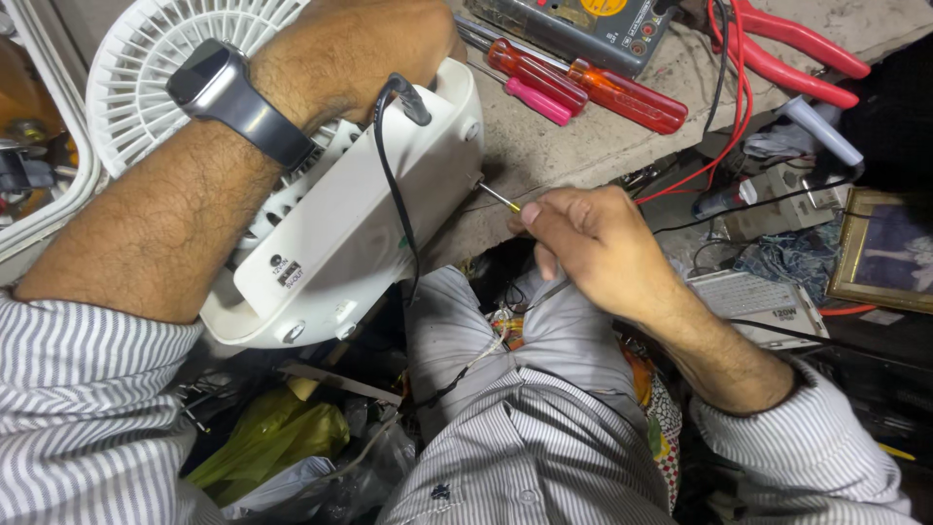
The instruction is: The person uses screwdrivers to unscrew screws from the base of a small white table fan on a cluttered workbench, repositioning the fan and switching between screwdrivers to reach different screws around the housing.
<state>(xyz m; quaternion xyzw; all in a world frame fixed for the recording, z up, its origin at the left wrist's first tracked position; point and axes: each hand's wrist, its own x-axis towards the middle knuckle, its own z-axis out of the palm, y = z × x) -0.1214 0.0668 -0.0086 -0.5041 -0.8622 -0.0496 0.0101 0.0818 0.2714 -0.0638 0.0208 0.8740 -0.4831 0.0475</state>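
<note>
The right hand point(593, 243) has its fingers point(533, 212) pinched tight around a slim screwdriver point(500, 197), whose tip meets the side of a white fan housing point(340, 233) tilted at the workbench edge. The left hand point(360, 49), wearing a dark wristwatch point(238, 97), presses curled over the top of the housing beside a black cable point(394, 175); a small dark label point(288, 272) sits low on the casing, and orange-handled screwdrivers point(583, 83) lie on the bench behind

A left hand point(360, 49) steadies a white fan point(340, 233) on the table point(544, 146) edge — the right hand point(593, 243) pinches a screwdriver point(499, 197) at its side; orange screwdrivers point(583, 83) and red pliers point(787, 49) lie nearby.
</note>
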